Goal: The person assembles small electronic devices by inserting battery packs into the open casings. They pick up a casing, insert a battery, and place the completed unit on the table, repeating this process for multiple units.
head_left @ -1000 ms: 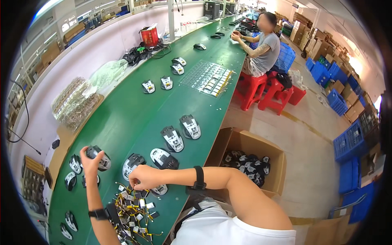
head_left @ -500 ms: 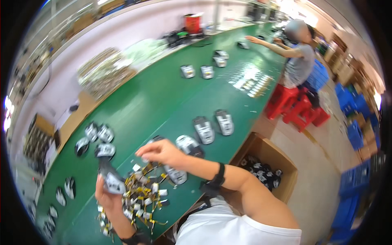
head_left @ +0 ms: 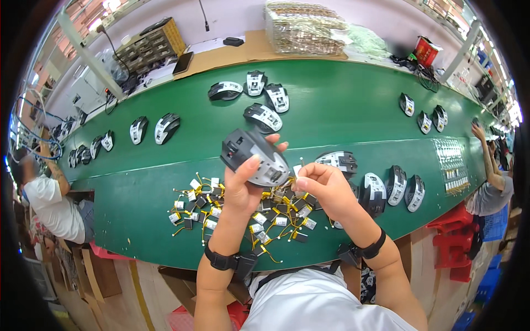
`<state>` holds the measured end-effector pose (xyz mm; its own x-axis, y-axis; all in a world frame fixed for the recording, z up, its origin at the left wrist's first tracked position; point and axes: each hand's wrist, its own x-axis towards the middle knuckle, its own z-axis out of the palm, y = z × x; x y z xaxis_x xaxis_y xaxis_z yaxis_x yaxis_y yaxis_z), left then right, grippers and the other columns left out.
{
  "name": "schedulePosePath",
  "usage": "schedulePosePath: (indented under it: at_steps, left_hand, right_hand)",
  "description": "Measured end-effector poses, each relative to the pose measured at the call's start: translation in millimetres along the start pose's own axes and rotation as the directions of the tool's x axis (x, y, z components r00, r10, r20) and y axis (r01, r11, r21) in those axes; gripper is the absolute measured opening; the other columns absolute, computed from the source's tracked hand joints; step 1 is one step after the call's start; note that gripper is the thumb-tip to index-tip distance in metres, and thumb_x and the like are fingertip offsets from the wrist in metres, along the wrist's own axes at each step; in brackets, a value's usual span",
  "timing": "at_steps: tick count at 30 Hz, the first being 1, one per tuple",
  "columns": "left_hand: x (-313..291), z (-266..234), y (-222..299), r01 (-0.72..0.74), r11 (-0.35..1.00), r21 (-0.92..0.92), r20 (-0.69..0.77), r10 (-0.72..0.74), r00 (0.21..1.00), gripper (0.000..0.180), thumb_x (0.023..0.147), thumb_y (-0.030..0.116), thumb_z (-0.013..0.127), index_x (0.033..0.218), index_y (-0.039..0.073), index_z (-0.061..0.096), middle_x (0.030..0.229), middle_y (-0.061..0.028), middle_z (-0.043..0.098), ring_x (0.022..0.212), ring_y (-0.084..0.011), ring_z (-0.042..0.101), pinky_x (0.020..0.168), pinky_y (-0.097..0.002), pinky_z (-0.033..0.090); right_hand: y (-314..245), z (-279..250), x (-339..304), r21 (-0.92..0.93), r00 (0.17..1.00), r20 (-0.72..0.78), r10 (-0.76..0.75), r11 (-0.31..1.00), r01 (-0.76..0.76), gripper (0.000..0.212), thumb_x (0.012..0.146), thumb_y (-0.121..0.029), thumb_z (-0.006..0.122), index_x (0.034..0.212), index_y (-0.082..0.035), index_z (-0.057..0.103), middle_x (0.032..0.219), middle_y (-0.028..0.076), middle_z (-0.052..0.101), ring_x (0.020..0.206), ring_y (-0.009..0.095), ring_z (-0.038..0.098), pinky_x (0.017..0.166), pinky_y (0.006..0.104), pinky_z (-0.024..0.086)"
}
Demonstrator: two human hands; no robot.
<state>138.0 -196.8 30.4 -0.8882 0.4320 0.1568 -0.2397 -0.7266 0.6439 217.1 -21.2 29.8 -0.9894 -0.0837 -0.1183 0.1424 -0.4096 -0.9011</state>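
While the left hand clasps a mouse above the batteries on the green table, the right hand, thumb and forefinger pressed together, pinches a small white part just beside the mouse's near end.

Right hand is bringing a small battery beside left hand's mouse shell; co-worker is appearing at left.
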Motion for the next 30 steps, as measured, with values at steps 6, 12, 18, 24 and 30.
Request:
schedulePosePath:
  at_steps: [6, 12, 18, 24, 30]
  left_hand:
    - [-3, 5, -4, -0.049, 0.997, 0.061, -0.017, 0.05, 0.999, 0.064, 0.094, 0.046, 0.05, 0.142, 0.006, 0.035, 0.127, -0.0202, 0.054, 0.115, -0.0361, 0.057, 0.093, -0.0541, 0.052]
    - [-6, 6, 0, -0.024, 1.0, 0.016, 0.077, 0.023, 0.997, 0.067, 0.096, 0.047, 0.042, 0.146, 0.004, 0.029, 0.117, -0.0227, 0.056, 0.1, -0.0356, 0.062, 0.078, -0.046, 0.058]
    - [-10, 11, -2, 0.02, 0.994, 0.107, 0.06, -0.027, 0.998, 0.068, 0.096, 0.047, 0.041, 0.145, 0.002, 0.03, 0.118, -0.0238, 0.056, 0.098, -0.0352, 0.063, 0.08, -0.0443, 0.057]
    - [-15, 6, -4, 0.09, 0.996, 0.007, 0.07, -0.09, 0.993, 0.059, 0.099, 0.044, 0.036, 0.138, 0.0, 0.041, 0.114, -0.026, 0.06, 0.095, -0.0312, 0.066, 0.084, -0.0416, 0.055]
    - [-20, 3, -7, 0.186, 0.982, 0.042, -0.065, -0.183, 0.981, 0.057, 0.101, 0.045, 0.031, 0.133, 0.0, 0.048, 0.108, -0.0243, 0.064, 0.097, -0.0285, 0.065, 0.089, -0.0392, 0.053]
  right_hand:
    - [1, 15, -5, -0.607, 0.908, 0.002, -0.419, 0.721, 0.333, 0.013, 0.088, -0.008, 0.069, 0.094, 0.001, 0.064, 0.088, 0.007, 0.066, 0.079, 0.011, 0.063, 0.073, 0.0273, 0.051]
    - [-7, 23, -8, -0.851, 0.69, 0.328, -0.645, 0.114, 0.512, 0.014, 0.076, -0.001, 0.072, 0.087, -0.004, 0.063, 0.075, 0.007, 0.059, 0.063, 0.02, 0.062, 0.055, 0.0283, 0.051]
    - [-20, 22, -11, -0.781, 0.559, 0.572, -0.6, -0.191, 0.595, 0.019, 0.072, -0.004, 0.073, 0.086, -0.005, 0.061, 0.078, 0.006, 0.058, 0.064, 0.021, 0.061, 0.054, 0.0308, 0.05]
    - [-32, 23, -9, -0.677, 0.539, 0.734, -0.413, -0.391, 0.623, 0.016, 0.07, -0.011, 0.066, 0.078, -0.004, 0.054, 0.078, 0.005, 0.052, 0.066, 0.017, 0.057, 0.049, 0.0295, 0.047]
    - [-54, 34, -9, -0.539, 0.534, 0.831, -0.156, -0.461, 0.705, 0.014, 0.069, -0.012, 0.064, 0.071, -0.003, 0.053, 0.075, 0.006, 0.051, 0.067, 0.017, 0.058, 0.05, 0.0295, 0.05]
